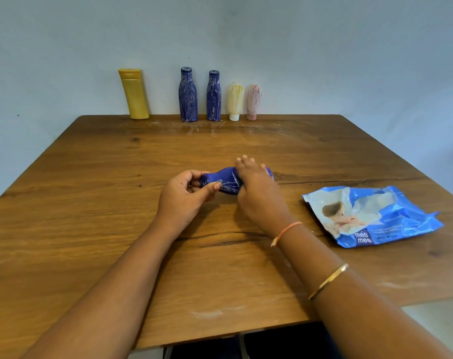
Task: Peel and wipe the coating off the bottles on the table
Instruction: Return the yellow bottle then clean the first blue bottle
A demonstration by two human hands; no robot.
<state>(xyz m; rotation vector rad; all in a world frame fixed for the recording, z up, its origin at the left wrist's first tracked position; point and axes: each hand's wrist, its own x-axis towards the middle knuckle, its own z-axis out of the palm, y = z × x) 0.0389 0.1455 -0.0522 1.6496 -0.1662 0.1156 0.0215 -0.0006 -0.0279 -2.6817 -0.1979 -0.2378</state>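
So the blue bottle [228, 183] is lying on its side around the middle of the table [103, 216], right between both hands. Left hand [184, 200] has its fingers curled round the neck end, thumb pressing on the white-streaked bit of the body. Right hand [259, 193] is wrapped over the fat end from above. Wet wipes pack [370, 216] sits off to the right, touching nothing. Along the far edge stand a yellow bottle [134, 94], a streaky blue bottle [188, 95], its twin [214, 97], a cream tube [235, 102] and a pink tube [253, 102].
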